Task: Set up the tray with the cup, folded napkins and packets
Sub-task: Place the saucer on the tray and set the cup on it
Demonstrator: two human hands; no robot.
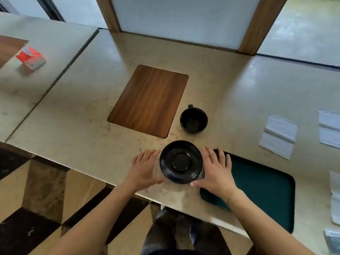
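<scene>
A black saucer [181, 161] sits near the counter's front edge, right between my two hands. My left hand [147, 167] lies at its left rim and my right hand [216, 171] at its right rim. Both have fairly straight fingers, with the thumbs close to the saucer's near edge. An empty black cup [193, 120] stands just behind the saucer, its handle pointing away. A dark green tray [261, 192] lies to the right, partly under my right hand. White napkins [277, 133] lie unfolded farther right. A packet [333, 240] shows at the lower right edge.
A wooden board [149, 100] lies on the beige counter [73, 126] behind and left of the saucer. A red and white box [31, 57] stands on the adjoining counter at far left. More napkins [329, 127] lie at the right edge. A framed panel [180, 19] rises at the back.
</scene>
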